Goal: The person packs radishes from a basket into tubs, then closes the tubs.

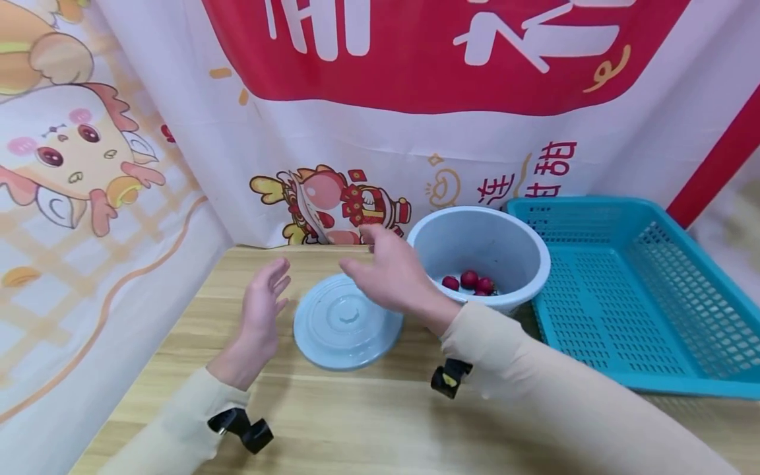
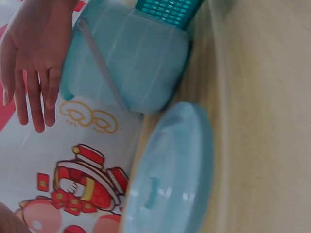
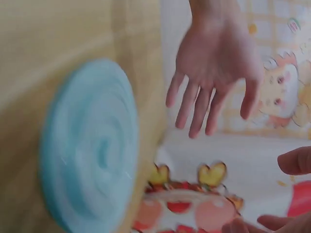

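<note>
A round light-blue lid (image 1: pixel 347 330) with a small knob lies flat on the wooden table. My left hand (image 1: pixel 261 307) hovers just left of it, fingers extended and palm turned inward. Over the lid's upper right edge is my right hand (image 1: pixel 394 267), holding nothing, its fingers relaxed and spread. Both palms face each other, as the left wrist view shows with the right hand (image 2: pixel 41 63) and the right wrist view with the left hand (image 3: pixel 216 73). Right of the right hand stands a pale blue bucket (image 1: pixel 537 274) with several dark red round fruits (image 1: pixel 469 280) at its bottom.
A teal plastic basket (image 1: pixel 594 310) sits right of the bucket, its rim close to the bucket's side. The bucket's handle (image 2: pixel 102 63) hangs down its side. A printed cloth (image 1: pixel 356 138) hangs behind the table (image 1: pixel 332 422), and another patterned cloth (image 1: pixel 77 297) lines the left.
</note>
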{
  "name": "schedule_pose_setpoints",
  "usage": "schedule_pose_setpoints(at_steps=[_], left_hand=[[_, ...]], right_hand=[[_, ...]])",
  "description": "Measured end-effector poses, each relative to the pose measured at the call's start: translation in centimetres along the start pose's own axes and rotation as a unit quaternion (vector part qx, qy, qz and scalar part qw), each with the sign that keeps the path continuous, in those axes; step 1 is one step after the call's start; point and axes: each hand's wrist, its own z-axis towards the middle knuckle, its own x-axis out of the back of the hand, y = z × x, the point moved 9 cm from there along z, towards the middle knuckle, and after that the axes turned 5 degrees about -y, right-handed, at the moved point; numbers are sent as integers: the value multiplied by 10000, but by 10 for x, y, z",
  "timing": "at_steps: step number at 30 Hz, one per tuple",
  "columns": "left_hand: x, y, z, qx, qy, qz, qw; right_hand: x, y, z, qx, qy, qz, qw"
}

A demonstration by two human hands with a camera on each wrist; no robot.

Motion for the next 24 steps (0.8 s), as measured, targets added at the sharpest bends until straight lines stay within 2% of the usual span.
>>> schedule_pose_setpoints(at_steps=[8,14,21,24], left_hand=[[10,-39,3,758,-56,414,9962],[12,-47,-3,923,19,660,9935],[7,-50,-6,906,118,90,9958],[5,-51,-6,921,261,-109,9953]], right_hand=[[-48,60,-4,-903,-177,284,9954],[-69,83,-4,-1175,-33,390,9923],[-77,89,-7,-1223,389,739,9890],[-78,90,-7,-1254,582,926,9861]])
